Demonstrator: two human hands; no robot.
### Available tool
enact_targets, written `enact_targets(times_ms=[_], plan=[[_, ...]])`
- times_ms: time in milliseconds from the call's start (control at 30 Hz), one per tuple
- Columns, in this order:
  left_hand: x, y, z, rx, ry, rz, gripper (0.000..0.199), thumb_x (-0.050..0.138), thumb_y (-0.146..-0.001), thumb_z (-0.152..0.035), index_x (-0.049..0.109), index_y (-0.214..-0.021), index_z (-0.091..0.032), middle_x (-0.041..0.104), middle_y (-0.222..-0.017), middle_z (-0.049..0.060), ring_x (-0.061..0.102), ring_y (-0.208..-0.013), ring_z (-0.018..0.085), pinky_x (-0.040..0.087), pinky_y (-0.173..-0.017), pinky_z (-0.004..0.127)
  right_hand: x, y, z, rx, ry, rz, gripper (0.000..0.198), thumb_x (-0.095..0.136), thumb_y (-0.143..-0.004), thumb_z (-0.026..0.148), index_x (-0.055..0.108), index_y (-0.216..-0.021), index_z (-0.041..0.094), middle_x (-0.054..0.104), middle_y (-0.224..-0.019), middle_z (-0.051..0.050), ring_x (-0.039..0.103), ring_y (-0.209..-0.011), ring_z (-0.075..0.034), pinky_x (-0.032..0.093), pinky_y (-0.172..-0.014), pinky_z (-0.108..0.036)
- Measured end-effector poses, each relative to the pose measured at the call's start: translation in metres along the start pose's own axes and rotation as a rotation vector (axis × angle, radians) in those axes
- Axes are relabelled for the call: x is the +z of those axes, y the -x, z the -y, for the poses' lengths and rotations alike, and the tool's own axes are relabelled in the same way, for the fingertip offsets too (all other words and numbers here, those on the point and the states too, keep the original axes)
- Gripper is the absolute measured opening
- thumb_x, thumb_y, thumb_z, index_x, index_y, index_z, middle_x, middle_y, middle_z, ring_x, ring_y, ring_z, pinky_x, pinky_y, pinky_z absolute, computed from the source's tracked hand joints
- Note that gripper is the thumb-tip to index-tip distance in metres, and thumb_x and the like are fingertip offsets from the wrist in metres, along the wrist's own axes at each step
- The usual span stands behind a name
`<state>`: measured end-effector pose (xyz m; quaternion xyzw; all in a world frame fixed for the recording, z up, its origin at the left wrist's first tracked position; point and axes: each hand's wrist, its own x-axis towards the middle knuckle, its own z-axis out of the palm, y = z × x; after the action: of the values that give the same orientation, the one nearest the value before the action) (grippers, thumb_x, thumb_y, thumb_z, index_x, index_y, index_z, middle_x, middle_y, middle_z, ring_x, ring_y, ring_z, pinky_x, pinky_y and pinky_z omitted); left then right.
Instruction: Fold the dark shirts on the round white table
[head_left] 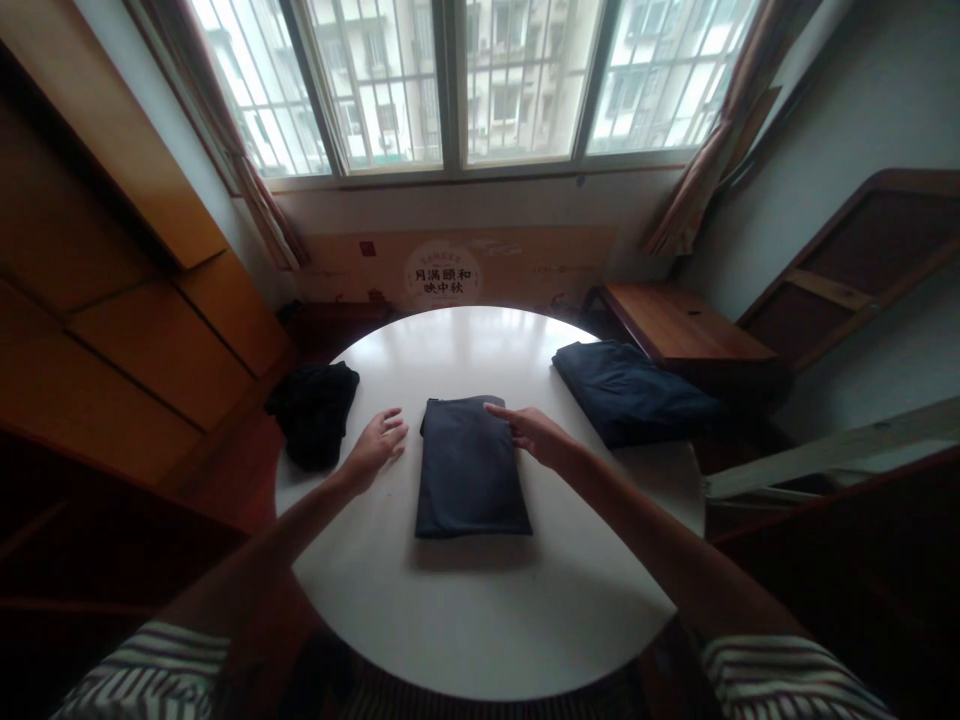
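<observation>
Right fingers (pixel 501 411) perhaps touching folded cloth (pixel 472 480); white table (pixel 480 620), window (pixel 521 90).

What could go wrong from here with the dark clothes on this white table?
The folded dark cloth could slip or unfold: the right hand is at its far right corner, while the left hand is off it, to its left.
The black garment might slide off, as it lies at the left edge of the white table.
The dark blue bundle, at the right edge, might also fall if knocked.
</observation>
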<state>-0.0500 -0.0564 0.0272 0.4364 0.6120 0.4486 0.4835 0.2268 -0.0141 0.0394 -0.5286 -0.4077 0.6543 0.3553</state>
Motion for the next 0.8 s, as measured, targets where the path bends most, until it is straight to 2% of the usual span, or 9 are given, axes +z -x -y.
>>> enact_targets(times_ms=[67, 167, 333, 400, 500, 567, 633, 700, 800], plan=[[0.004, -0.008, 0.002, -0.081, 0.094, 0.023, 0.057, 0.076, -0.079, -0.026, 0.05, -0.129, -0.015, 0.061, -0.124, 0.018, 0.066, -0.103, 0.021, 0.054, -0.087, 0.034, 0.012, -0.004, 0.001, -0.012, 0.011, 0.009, 0.043, 0.09, -0.059, 0.041, 0.062, -0.079, 0.015, 0.066, -0.067, -0.005, 0.065, -0.067, -0.02, 0.054, -0.06, -0.03], [0.01, -0.016, 0.004, -0.075, 0.09, 0.071, 0.069, 0.088, -0.066, -0.03, 0.054, -0.124, -0.011, 0.069, -0.106, 0.014, 0.069, -0.092, 0.02, 0.053, -0.081, 0.031, 0.026, -0.005, 0.001, -0.11, -0.038, 0.062, 0.052, 0.091, -0.057, 0.033, 0.06, -0.097, 0.019, 0.07, -0.083, -0.003, 0.068, -0.075, -0.02, 0.057, -0.065, -0.03], [0.015, -0.027, 0.01, 0.028, 0.023, 0.3, 0.061, 0.089, -0.06, -0.046, 0.065, -0.103, -0.01, 0.072, -0.089, 0.009, 0.069, -0.085, 0.023, 0.054, -0.076, 0.033, 0.028, 0.0, 0.0, -0.245, -0.156, 0.237, 0.065, 0.087, -0.061, 0.032, 0.049, -0.114, 0.028, 0.068, -0.086, 0.004, 0.067, -0.072, -0.017, 0.056, -0.062, -0.027], [0.017, -0.027, 0.012, 0.087, -0.011, 0.274, 0.064, 0.087, -0.062, -0.049, 0.064, -0.108, -0.012, 0.072, -0.094, 0.009, 0.069, -0.088, 0.024, 0.055, -0.078, 0.034, 0.025, 0.003, 0.002, -0.274, -0.185, 0.299, 0.065, 0.086, -0.062, 0.03, 0.05, -0.116, 0.028, 0.068, -0.088, 0.004, 0.067, -0.074, -0.016, 0.056, -0.065, -0.026], [0.023, -0.018, 0.012, 0.213, 0.042, 0.206, 0.071, 0.082, -0.068, -0.052, 0.055, -0.126, -0.019, 0.067, -0.118, 0.01, 0.065, -0.106, 0.025, 0.056, -0.086, 0.035, 0.019, 0.011, 0.007, -0.31, -0.216, 0.355, 0.059, 0.085, -0.064, 0.029, 0.057, -0.116, 0.025, 0.07, -0.091, 0.002, 0.068, -0.082, -0.017, 0.056, -0.073, -0.027], [0.028, -0.01, 0.01, 0.25, 0.177, 0.263, 0.076, 0.079, -0.072, -0.054, 0.047, -0.135, -0.026, 0.06, -0.133, 0.01, 0.06, -0.119, 0.027, 0.054, -0.094, 0.037, 0.016, 0.019, 0.012, -0.316, -0.225, 0.36, 0.053, 0.084, -0.065, 0.031, 0.062, -0.113, 0.023, 0.072, -0.092, 0.0, 0.069, -0.086, -0.02, 0.056, -0.077, -0.03], [0.035, -0.002, 0.006, 0.179, 0.303, 0.412, 0.079, 0.077, -0.071, -0.059, 0.047, -0.136, -0.026, 0.057, -0.139, 0.011, 0.056, -0.125, 0.03, 0.052, -0.099, 0.041, 0.012, 0.028, 0.019, -0.327, -0.241, 0.337, 0.05, 0.084, -0.065, 0.031, 0.065, -0.111, 0.023, 0.072, -0.092, -0.001, 0.069, -0.086, -0.022, 0.056, -0.08, -0.034], [0.045, 0.003, 0.002, 0.047, 0.375, 0.572, 0.081, 0.079, -0.066, -0.063, 0.054, -0.131, -0.021, 0.059, -0.137, 0.014, 0.056, -0.125, 0.034, 0.051, -0.101, 0.043, 0.005, 0.036, 0.029, -0.352, -0.266, 0.295, 0.047, 0.083, -0.065, 0.029, 0.066, -0.108, 0.023, 0.073, -0.092, -0.001, 0.069, -0.086, -0.022, 0.056, -0.081, -0.036], [0.075, 0.007, -0.005, -0.101, 0.416, 0.703, 0.076, 0.09, -0.057, -0.05, 0.064, -0.119, -0.015, 0.066, -0.126, 0.016, 0.063, -0.116, 0.034, 0.052, -0.1, 0.043, -0.016, 0.042, 0.051, -0.403, -0.267, 0.207, 0.04, 0.083, -0.066, 0.027, 0.068, -0.103, 0.022, 0.074, -0.092, -0.002, 0.07, -0.087, -0.024, 0.057, -0.082, -0.038]])
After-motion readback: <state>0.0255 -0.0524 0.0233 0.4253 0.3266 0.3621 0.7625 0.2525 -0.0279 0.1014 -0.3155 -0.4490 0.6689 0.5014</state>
